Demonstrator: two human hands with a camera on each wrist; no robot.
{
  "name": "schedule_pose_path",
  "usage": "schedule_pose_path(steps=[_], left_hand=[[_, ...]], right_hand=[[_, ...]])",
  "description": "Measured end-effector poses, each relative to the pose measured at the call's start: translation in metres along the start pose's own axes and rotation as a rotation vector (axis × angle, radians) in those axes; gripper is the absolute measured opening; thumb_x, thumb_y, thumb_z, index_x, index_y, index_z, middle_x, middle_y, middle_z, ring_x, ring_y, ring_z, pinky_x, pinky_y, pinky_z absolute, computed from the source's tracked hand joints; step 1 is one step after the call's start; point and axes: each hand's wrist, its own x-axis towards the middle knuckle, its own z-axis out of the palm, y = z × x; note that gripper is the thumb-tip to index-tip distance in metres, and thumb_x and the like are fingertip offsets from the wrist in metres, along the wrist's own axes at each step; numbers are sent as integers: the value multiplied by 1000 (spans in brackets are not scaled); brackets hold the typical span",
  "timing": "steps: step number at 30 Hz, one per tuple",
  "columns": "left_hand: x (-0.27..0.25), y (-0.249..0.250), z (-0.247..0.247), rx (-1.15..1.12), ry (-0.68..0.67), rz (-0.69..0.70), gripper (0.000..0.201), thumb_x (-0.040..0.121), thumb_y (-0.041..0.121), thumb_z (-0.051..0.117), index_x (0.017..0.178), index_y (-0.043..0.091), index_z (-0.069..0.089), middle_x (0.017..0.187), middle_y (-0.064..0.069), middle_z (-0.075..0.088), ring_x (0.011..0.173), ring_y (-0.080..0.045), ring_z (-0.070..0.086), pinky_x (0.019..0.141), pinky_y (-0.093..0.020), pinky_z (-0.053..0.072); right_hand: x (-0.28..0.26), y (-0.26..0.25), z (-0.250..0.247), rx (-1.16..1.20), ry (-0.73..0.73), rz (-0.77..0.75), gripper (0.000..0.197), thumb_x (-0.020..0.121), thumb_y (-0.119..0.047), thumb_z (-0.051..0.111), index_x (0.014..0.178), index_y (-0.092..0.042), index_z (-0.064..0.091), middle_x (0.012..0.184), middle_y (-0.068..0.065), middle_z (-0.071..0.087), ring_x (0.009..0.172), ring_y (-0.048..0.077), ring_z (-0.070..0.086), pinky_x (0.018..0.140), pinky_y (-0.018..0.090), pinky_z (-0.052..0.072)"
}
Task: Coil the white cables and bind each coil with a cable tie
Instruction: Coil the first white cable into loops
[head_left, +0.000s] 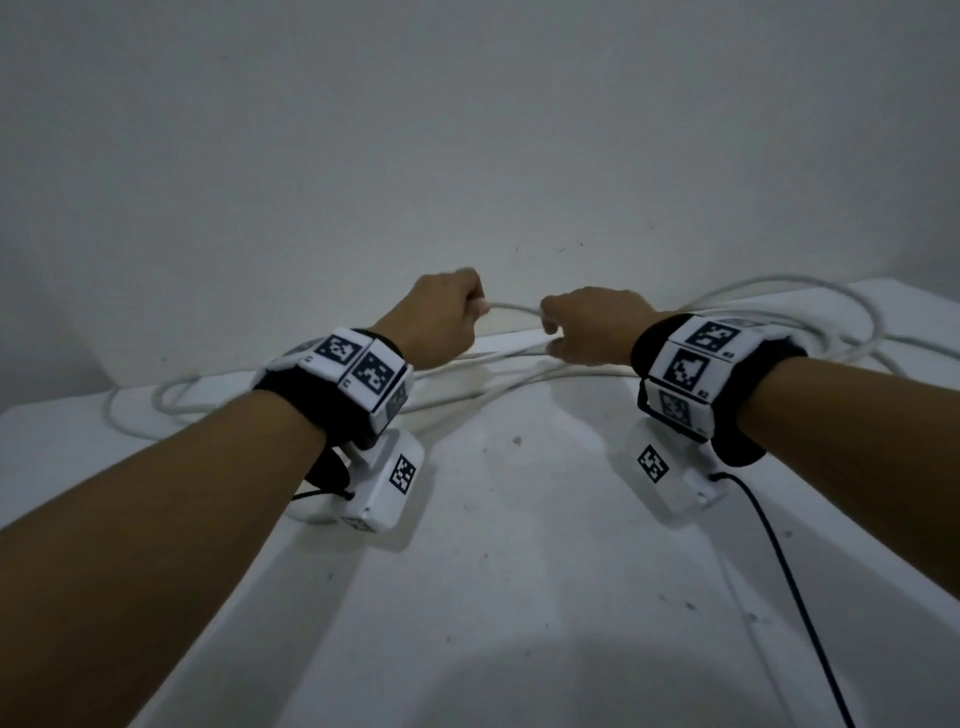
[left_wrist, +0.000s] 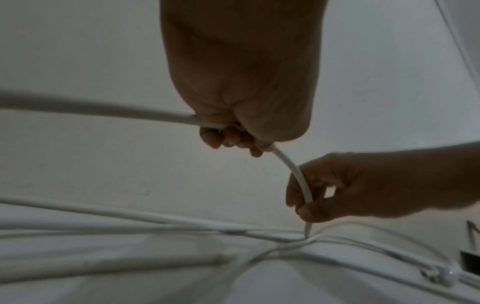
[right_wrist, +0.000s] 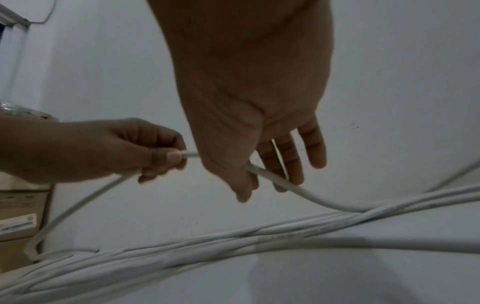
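Long white cables (head_left: 779, 291) lie in loose loops along the back of the white table (head_left: 519, 519), by the wall. My left hand (head_left: 467, 306) grips one white cable (left_wrist: 291, 168) in a closed fist (left_wrist: 228, 135). My right hand (head_left: 550, 327) pinches the same cable a short way along (left_wrist: 303, 203) between thumb and forefinger. In the right wrist view my right hand (right_wrist: 249, 174) keeps its other fingers (right_wrist: 314, 148) straight, and the left hand (right_wrist: 166, 158) is close by. The short raised stretch (head_left: 514, 308) bows between the two hands above the table.
Several strands of cable (right_wrist: 285, 232) cross on the table under the hands. A black wire (head_left: 789, 587) trails from the right wrist camera toward the front right. A cardboard box (right_wrist: 20, 216) stands at the left beyond the table. The wall (head_left: 467, 130) is right behind the cables.
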Motion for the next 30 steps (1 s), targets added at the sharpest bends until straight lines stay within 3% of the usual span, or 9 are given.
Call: schedule_pose_path(steps=[3,5,8,13,16,18,23,26,30], left_hand=[[5,11,-26,-9,151,53,20,101,20,44,100,3,55,84,-7,52,75,-22,44,59,-25,23],[8,19,-45,-4,203,74,21,101,20,43,100,3,55,85,-7,52,77,-22,44,62,-27,25],[9,37,-71,-1,280,107,22,101,20,43,102,2,56,86,-7,52,78,-22,44,64,-28,28],[3,62,-119,-35,426,138,23,101,22,43,102,3,55,77,0,50,61,-12,40,48,-17,29],[-6,75,-147,-87,484,143,23,101,23,43,101,4,55,70,8,45,58,-6,39,45,-12,31],[-14,84,-162,-122,533,145,21,101,23,43,98,6,54,70,8,45,58,-5,39,46,-11,32],[-41,105,-192,-241,637,103,19,101,23,43,96,9,54,71,9,46,59,-4,40,49,-8,35],[-61,119,-209,-318,653,84,20,101,23,42,99,9,56,73,9,47,61,-4,42,49,-6,35],[-90,138,-230,-456,679,56,21,101,25,40,99,11,56,73,8,48,59,-5,42,44,-7,33]], right_hand=[[-4,15,-12,-38,79,172,15,94,-20,44,103,-13,55,72,0,46,65,19,49,63,29,36],[-8,23,-21,-7,100,242,17,94,-19,43,103,-11,55,68,0,41,56,16,41,54,25,31],[-17,31,-37,81,144,307,21,93,-19,44,104,-6,57,73,3,47,62,21,47,51,24,29],[-36,43,-71,334,194,392,32,96,-26,46,117,-3,54,101,15,59,83,29,54,69,35,45],[-50,40,-99,581,311,382,36,97,-28,47,116,0,56,107,19,62,94,35,62,83,44,54],[-60,34,-120,725,409,366,36,97,-27,48,114,2,59,109,21,64,97,37,64,86,46,54],[-91,18,-168,988,519,323,30,96,-25,50,109,-2,63,100,14,65,77,26,63,76,38,56],[-114,9,-192,1067,537,281,21,96,-23,50,99,-7,63,95,12,64,75,24,64,68,30,55],[-149,-6,-222,1118,544,203,25,97,-27,49,92,-7,62,87,16,67,71,25,67,66,32,57]])
